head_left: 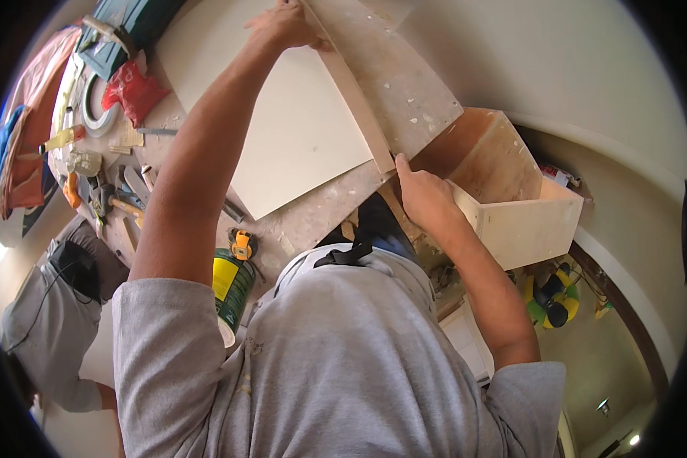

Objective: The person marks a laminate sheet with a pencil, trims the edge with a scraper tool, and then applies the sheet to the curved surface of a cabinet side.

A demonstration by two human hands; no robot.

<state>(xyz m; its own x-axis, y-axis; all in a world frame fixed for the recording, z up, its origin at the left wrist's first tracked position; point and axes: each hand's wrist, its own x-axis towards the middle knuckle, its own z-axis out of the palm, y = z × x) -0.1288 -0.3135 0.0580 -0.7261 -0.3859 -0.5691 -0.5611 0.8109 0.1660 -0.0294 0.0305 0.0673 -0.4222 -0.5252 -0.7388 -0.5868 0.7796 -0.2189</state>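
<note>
My left hand (286, 27) grips the far end of a narrow light wooden strip (355, 118), which lies along the right edge of a white board (290, 145). At the strip's near end, my right hand (427, 195) has a digit extended against it and the other fingers curled, partly hidden. The board rests on a paint-spotted wooden worktop (412, 91). Just right of my right hand stands an open plywood box (527, 233) with a reddish-brown inside.
On the left lie a red bag (133, 95), blue-green case (118, 27), tape roll (98, 114) and scattered tools (118, 202). A green-yellow can (229, 290) and tape measure (243, 244) are near my left forearm. A co-worker (61, 320) is at lower left. A yellow-green power tool (549, 294) sits lower right.
</note>
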